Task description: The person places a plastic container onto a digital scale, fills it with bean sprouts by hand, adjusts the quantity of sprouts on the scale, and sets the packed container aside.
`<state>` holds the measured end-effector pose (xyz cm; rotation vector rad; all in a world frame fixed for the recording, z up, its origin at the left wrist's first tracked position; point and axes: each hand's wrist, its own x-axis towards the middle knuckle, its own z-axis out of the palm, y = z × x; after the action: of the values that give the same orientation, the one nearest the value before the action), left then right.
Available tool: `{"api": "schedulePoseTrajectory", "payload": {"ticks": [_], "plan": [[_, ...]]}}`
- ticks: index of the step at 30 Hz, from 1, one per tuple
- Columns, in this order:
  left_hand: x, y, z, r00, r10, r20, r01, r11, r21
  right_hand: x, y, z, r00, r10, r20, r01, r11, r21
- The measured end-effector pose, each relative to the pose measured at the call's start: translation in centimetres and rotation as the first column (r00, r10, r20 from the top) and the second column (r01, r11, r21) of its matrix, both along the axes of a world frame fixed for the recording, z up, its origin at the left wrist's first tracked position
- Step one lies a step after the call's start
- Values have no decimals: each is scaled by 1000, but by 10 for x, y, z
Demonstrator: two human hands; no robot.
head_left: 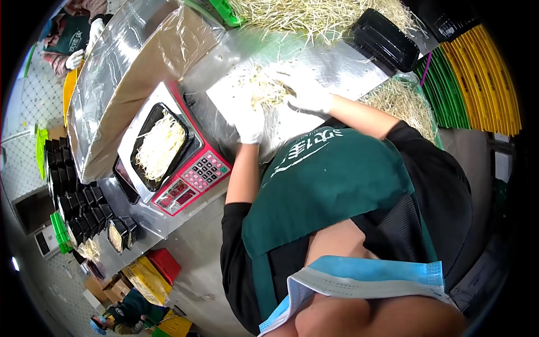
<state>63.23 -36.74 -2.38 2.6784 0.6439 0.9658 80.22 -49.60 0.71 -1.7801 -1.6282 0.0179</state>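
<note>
Both my hands wear white gloves over the metal table (pixel 216 73). My left hand (pixel 249 121) is at the lower left of a small bunch of bean sprouts (pixel 268 90), its fingers washed out by glare. At the right of the same bunch, my right hand (pixel 307 95) has its fingers curled against the sprouts. A black tray (pixel 182 143) filled with sprouts (pixel 161 147) rests on the red and white scale (pixel 196 163), left of my hands.
A large sprout pile (pixel 314 17) lies at the top, beside black trays (pixel 386 42). Stacked black trays (pixel 84 208) stand at the left. Plastic-covered cardboard (pixel 132 78) rises behind the scale. Green and yellow crates (pixel 477 78) are at the right. Other people (pixel 70 39) work at the far left.
</note>
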Motion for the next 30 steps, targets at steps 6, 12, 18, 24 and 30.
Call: {"api": "schedulePoseTrajectory", "payload": {"ticks": [6, 12, 18, 24, 30], "plan": [[-25, -15, 46, 968, 56, 245, 79, 858, -508, 34, 10, 45, 869, 103, -485, -210, 963, -171], [-34, -22, 52, 961, 20, 275, 223, 526, -821, 43, 39, 25, 920, 5, -392, -189, 882, -432], [-7, -3, -1, 1000, -24, -20, 10, 852, -524, 25, 72, 41, 978, 6, -209, -158, 672, -724], [-54, -28, 35, 953, 9, -304, -118, 932, -344, 23, -24, 65, 973, 164, -164, -213, 911, -354], [-19, -19, 20, 994, -108, 21, 108, 909, -403, 15, 2, 8, 998, 69, -5, -68, 974, -214]]}}
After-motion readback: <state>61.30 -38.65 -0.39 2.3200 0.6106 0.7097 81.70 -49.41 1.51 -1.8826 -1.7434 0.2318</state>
